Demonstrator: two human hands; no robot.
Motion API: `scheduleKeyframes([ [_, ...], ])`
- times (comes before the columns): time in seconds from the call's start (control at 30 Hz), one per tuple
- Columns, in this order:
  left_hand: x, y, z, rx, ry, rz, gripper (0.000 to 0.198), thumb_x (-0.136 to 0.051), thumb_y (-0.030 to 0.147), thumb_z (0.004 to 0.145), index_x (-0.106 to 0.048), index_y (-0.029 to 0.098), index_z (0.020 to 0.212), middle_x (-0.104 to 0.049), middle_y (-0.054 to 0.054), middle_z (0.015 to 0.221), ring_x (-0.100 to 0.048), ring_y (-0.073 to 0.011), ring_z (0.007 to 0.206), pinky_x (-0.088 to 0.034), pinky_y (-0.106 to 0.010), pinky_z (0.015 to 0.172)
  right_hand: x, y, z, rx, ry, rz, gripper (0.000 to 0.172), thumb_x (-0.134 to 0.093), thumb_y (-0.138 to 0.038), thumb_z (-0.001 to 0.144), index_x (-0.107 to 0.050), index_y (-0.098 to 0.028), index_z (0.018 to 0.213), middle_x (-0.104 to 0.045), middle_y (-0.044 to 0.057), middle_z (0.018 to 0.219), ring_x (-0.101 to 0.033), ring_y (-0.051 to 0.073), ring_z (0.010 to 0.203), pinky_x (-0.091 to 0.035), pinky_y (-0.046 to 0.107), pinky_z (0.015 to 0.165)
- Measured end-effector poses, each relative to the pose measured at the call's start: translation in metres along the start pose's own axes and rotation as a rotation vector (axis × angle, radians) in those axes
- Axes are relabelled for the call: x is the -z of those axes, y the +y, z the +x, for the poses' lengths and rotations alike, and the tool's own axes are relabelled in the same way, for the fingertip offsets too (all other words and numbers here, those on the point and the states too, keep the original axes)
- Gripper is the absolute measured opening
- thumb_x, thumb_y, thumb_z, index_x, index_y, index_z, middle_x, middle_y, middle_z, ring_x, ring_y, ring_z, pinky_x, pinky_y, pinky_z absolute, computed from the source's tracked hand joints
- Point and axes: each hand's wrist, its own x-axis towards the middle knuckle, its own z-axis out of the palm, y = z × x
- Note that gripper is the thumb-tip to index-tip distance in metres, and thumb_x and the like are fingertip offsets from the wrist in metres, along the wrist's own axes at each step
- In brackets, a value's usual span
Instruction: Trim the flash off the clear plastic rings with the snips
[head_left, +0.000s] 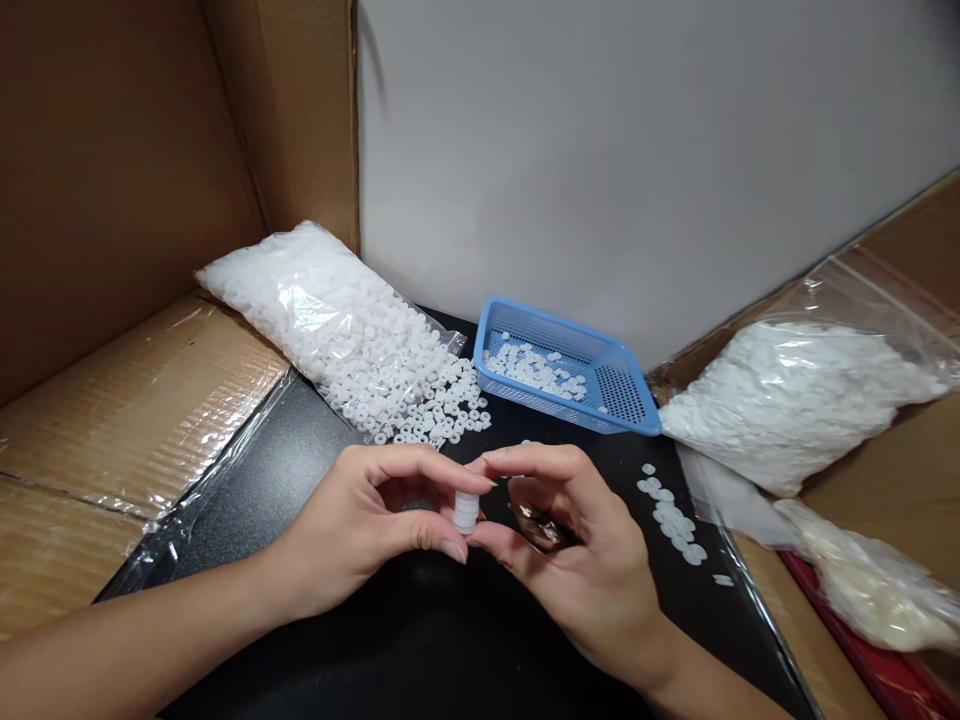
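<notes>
Between my two hands is a short stack of thin white plastic discs [466, 512]. My left hand [375, 510] pinches the stack from the left, with the thumb low and the index finger across the top. From the other side, my right hand [592, 550] closes thumb and fingertips on the same stack. Something dark and shiny [546, 528] shows in the hollow of my right hand; its kind is unclear. Beyond my left hand, loose white plastic washers [450, 405] spill from the mouth of a clear bag [315, 310].
A blue perforated basket [630, 400] holding white pieces stands at the back. Flat white discs [675, 525] lie on the black tabletop [420, 640] at right. Farther right are a full zip bag [795, 400] and a smaller bag [870, 590]. Cardboard [127, 150] walls the left.
</notes>
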Motion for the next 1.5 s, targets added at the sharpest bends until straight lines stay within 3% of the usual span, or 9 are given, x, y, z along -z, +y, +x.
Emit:
scheduleKeyframes([
  [0.17,0.001,0.004,-0.002,-0.091,0.041,0.114,0.031,-0.085,0.005,0.069,-0.084,0.027,0.092,-0.074,0.004,0.074,-0.065,-0.0094,0.071,-0.053,-0.017,0.072,0.015,-0.002,0.008,0.020,-0.087,-0.078,0.023,-0.067,-0.038,0.095,-0.062,-0.027,0.113,-0.063,0.000,0.093,-0.062,0.013,0.076,-0.052,0.023,0.061],
  [0.3,0.003,0.005,-0.003,-0.124,0.072,0.131,0.032,-0.086,0.006,0.070,-0.084,0.028,0.093,-0.075,0.004,0.074,-0.065,-0.0088,0.071,-0.053,-0.015,0.070,0.030,-0.007,0.013,0.070,-0.166,-0.098,0.028,-0.052,-0.046,0.103,-0.063,-0.024,0.117,-0.063,0.001,0.090,-0.062,0.014,0.079,-0.052,0.025,0.067],
  [0.67,0.004,0.001,-0.003,-0.098,0.106,0.041,0.034,-0.086,0.007,0.070,-0.084,0.031,0.094,-0.080,0.003,0.079,-0.067,-0.0082,0.071,-0.055,-0.011,0.068,0.019,-0.007,0.010,0.271,-0.149,-0.273,0.023,-0.054,-0.023,0.103,-0.069,-0.011,0.116,-0.071,0.006,0.082,-0.064,0.014,0.070,-0.052,0.025,0.062],
  [1.3,0.004,0.006,-0.004,-0.122,0.100,0.140,0.033,-0.086,0.009,0.069,-0.085,0.027,0.096,-0.081,-0.001,0.082,-0.070,-0.0141,0.073,-0.059,-0.020,0.069,0.021,-0.013,0.009,0.333,-0.145,-0.413,0.023,-0.053,-0.025,0.104,-0.068,-0.018,0.119,-0.075,0.006,0.084,-0.069,0.016,0.070,-0.055,0.028,0.061],
  [1.5,0.004,0.005,-0.004,-0.140,0.084,0.153,0.034,-0.085,0.009,0.072,-0.084,0.029,0.099,-0.080,-0.001,0.084,-0.069,-0.0130,0.075,-0.058,-0.019,0.072,0.019,-0.011,0.008,0.376,-0.129,-0.440,0.022,-0.055,-0.021,0.102,-0.068,-0.012,0.117,-0.072,0.007,0.080,-0.067,0.016,0.068,-0.053,0.028,0.059],
])
